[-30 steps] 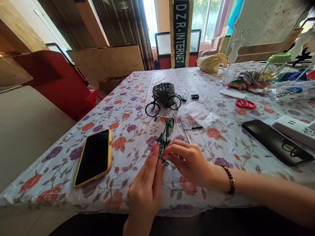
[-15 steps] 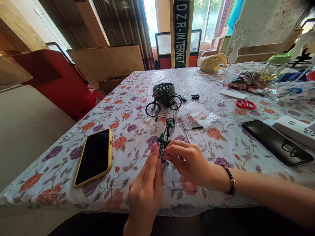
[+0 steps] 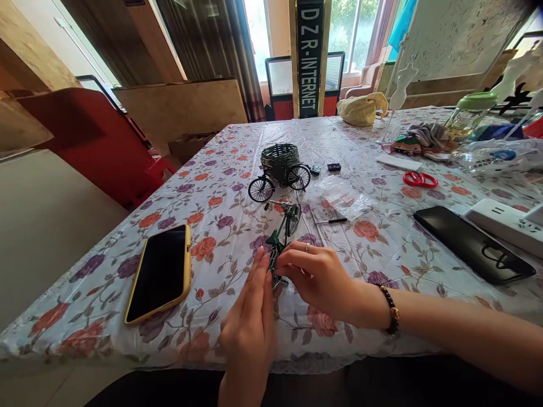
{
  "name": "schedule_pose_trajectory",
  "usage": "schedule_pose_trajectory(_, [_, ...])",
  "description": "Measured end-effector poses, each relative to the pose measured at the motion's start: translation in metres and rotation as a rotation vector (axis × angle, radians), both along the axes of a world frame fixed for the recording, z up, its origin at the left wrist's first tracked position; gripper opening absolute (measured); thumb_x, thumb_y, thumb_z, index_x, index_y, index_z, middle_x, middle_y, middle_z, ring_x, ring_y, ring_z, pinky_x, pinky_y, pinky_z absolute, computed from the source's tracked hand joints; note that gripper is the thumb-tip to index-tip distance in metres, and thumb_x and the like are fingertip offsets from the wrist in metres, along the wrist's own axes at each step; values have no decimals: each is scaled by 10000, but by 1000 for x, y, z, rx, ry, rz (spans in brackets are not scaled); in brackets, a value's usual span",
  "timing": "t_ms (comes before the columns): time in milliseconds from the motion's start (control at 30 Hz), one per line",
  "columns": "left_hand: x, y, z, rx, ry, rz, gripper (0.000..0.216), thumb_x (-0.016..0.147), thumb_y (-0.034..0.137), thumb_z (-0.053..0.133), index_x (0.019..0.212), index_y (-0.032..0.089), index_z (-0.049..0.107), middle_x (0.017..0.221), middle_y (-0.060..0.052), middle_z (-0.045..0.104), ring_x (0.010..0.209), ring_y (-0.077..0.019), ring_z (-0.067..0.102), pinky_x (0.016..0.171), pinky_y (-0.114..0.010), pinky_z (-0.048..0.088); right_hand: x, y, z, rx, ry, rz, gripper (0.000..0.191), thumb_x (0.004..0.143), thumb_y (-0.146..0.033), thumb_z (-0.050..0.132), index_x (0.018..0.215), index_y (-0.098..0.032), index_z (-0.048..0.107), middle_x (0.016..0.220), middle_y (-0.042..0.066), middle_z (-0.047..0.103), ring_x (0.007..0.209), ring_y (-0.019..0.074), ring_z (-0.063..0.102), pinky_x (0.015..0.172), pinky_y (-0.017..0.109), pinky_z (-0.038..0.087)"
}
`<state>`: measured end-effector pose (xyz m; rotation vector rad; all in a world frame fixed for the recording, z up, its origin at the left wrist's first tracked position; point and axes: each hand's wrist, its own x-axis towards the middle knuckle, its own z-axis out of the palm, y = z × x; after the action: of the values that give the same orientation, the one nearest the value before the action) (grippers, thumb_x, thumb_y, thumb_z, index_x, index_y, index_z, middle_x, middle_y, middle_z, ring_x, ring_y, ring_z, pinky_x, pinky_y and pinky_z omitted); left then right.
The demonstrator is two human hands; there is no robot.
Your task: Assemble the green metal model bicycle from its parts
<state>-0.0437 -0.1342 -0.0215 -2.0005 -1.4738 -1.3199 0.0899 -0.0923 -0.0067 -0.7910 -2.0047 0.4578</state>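
Note:
A small green model bicycle stands in front of me, its handlebar pointing away and its rear end between my hands. My left hand has its fingers pressed together against the left side of the bicycle's rear rack. From the other side, my right hand pinches at the rear part with thumb and forefinger; whether a tiny part is between those fingertips is hidden. Beyond stands a black model bicycle, with a dark woven basket behind it. A thin screwdriver lies right of the green bicycle.
Left on the flowered tablecloth lies a phone in a yellow case. A black phone and a white power strip are at right. Red-handled scissors, a clear plastic bag and a small black piece lie farther back.
The whole view has shifted slightly. Both hands stay at the rear of the green bicycle, with only slight finger movement.

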Motion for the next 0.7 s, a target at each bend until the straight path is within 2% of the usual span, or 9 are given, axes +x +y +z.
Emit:
schedule_pose_trajectory(133, [1, 1, -3, -4, -2, 13, 455, 804, 105, 503, 1239, 222, 442, 1156, -5, 586, 940, -129, 610, 789, -186, 482, 0, -1, 0, -4, -7, -3, 141, 790, -71, 448, 787, -175, 544, 725, -11, 532, 618, 69, 470, 552, 185, 357])
schedule_pose_trajectory(333, [4, -2, -5, -31, -68, 29, 425, 799, 107, 509, 1207, 220, 479, 1131, -13, 605, 925, -137, 616, 783, -201, 480, 1, -1, -1, -20, -27, -22, 148, 799, -96, 451, 842, -192, 555, 758, -4, 558, 647, 85, 499, 573, 196, 379])
schedule_pose_trajectory(567, [8, -3, 9, -152, -174, 92, 289, 833, 160, 457, 1101, 186, 564, 1063, -37, 642, 906, -155, 623, 765, -230, 486, 3, -2, -8, -63, -96, -60, 113, 848, -197, 442, 814, -200, 550, 779, -1, 578, 673, 92, 527, 588, 200, 386])
schedule_pose_trajectory(700, [8, -3, 13, -163, -190, 64, 272, 839, 202, 445, 1075, 173, 577, 1040, -54, 648, 893, -165, 624, 768, -247, 485, 6, -2, -10, -70, -131, -61, 121, 856, -212, 435, 838, -199, 554, 802, 0, 585, 661, 87, 525, 580, 197, 383])
